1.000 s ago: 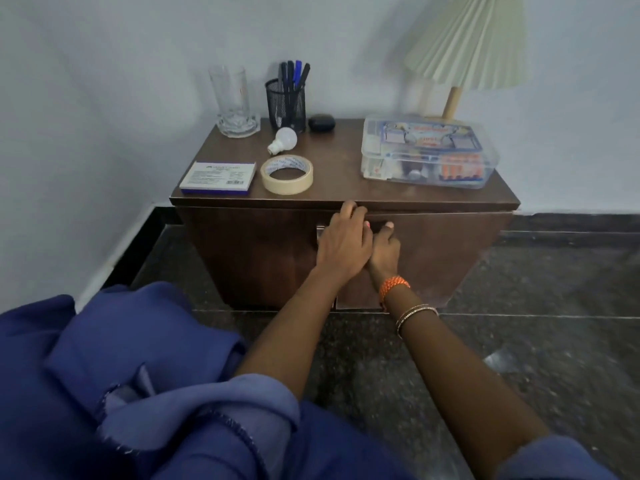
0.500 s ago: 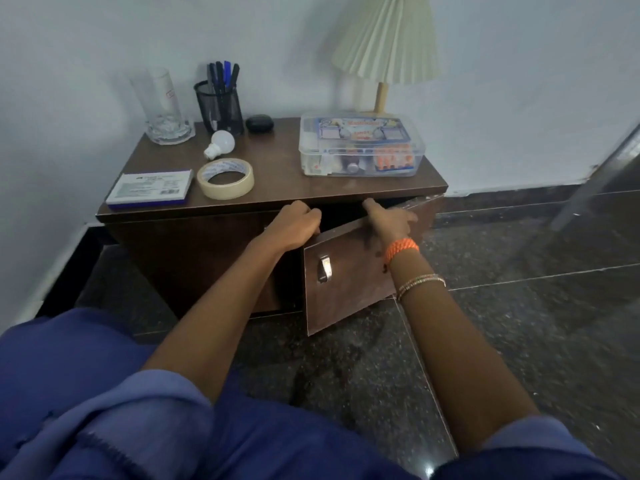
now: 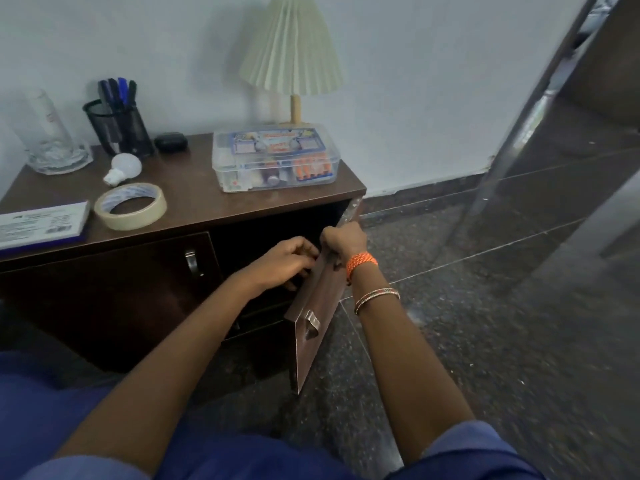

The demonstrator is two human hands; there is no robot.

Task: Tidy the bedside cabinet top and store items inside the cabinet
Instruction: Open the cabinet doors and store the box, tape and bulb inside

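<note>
The dark wooden bedside cabinet (image 3: 194, 199) has its right door (image 3: 317, 306) swung wide, edge-on toward me. My right hand (image 3: 343, 239) grips the door's top edge. My left hand (image 3: 284, 263) curls round the same edge from the inner side. On the top lie a masking tape roll (image 3: 130, 206), a white bulb (image 3: 122, 169), a flat white and blue box (image 3: 41, 225), a clear plastic box (image 3: 275, 161), a black pen holder (image 3: 119, 124), a small black case (image 3: 170, 142) and a glass (image 3: 52, 133). The inside is dark.
A pleated lamp (image 3: 292, 60) stands at the back of the top. The left door (image 3: 114, 292) stays closed. A metal post (image 3: 526, 109) slants across the dark granite floor (image 3: 485, 306) on the right. My blue clothing fills the bottom.
The right door went from closed to wide open, both hands staying on its top edge. My view shifted right, so the cabinet sits further left.
</note>
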